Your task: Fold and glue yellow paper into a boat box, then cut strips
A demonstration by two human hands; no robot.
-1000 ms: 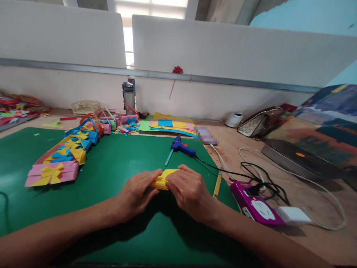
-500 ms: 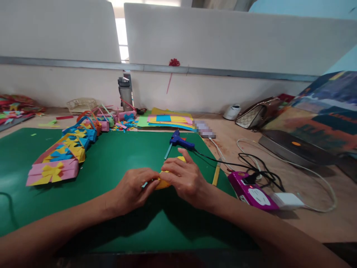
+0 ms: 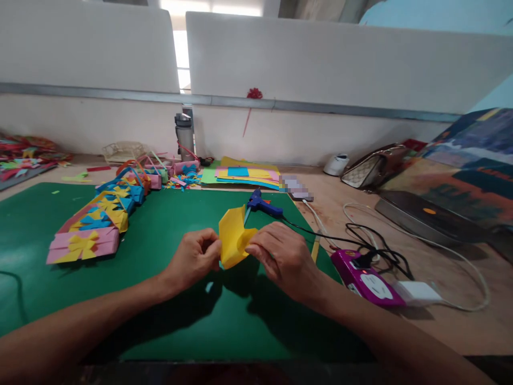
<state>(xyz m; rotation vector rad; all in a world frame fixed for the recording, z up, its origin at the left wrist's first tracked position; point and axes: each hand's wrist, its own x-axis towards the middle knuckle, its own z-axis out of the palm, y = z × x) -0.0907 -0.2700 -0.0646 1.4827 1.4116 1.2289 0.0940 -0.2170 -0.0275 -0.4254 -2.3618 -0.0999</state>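
Observation:
A folded piece of yellow paper [image 3: 231,240] is held up between my two hands above the green mat [image 3: 160,331]. My left hand [image 3: 199,251] pinches its left edge, fingers curled. On the other side, my right hand [image 3: 286,256] grips its right edge between thumb and fingers. The paper is bent, with a raised flap at the top and a hollow toward the right. Just behind it lies a blue glue gun [image 3: 264,205], its pale glue stick pointing toward the paper and partly hidden by it.
Left on the mat stands a row of paper baskets with bows [image 3: 82,246]. Coloured sheets [image 3: 248,174] and a bottle [image 3: 184,136] are at the back. To the right are a purple power strip [image 3: 366,278], tangled cables [image 3: 380,243], a yellow strip [image 3: 316,250] and a bag [image 3: 372,166].
My hands have moved apart, and the yellow paper between them has been lifted and turned so more of it shows. The view has shifted slightly.

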